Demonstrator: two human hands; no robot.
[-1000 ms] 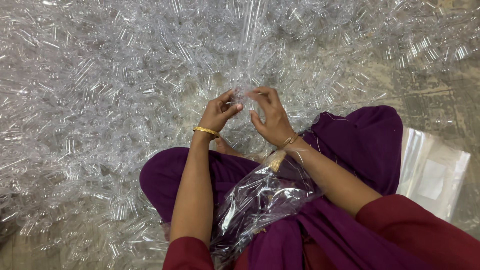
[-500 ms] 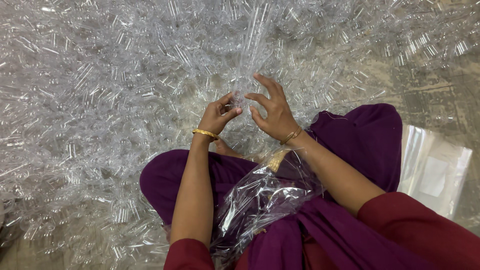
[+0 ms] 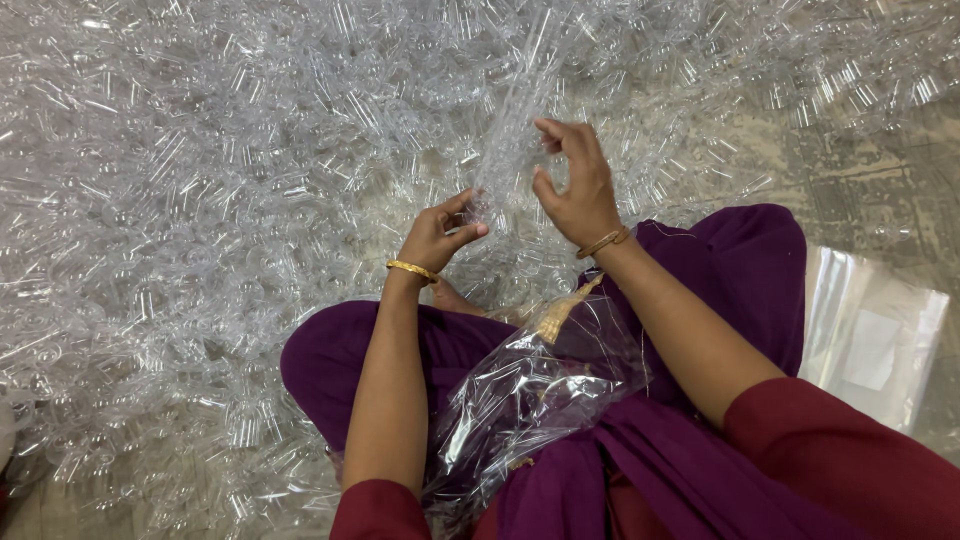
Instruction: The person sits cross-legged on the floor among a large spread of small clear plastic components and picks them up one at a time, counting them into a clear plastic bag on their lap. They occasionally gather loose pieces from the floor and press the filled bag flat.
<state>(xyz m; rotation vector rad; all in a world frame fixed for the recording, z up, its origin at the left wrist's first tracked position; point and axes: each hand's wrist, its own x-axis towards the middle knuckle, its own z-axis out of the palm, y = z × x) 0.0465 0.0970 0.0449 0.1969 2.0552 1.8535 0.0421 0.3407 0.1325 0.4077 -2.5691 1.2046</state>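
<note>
Hands point(image 3: 436, 236) point(image 3: 572, 186) pinch clear plastic piece point(image 3: 510, 150), outline barely discernible

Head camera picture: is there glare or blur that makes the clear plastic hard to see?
Head view: sharp, evenly lit, no hard shadows. White glints cover the pile of clear plastic pieces, so single pieces merge. The clear strip between the left hand and right hand is nearly lost against it. The plastic bag on the lap shows reflections.
</note>
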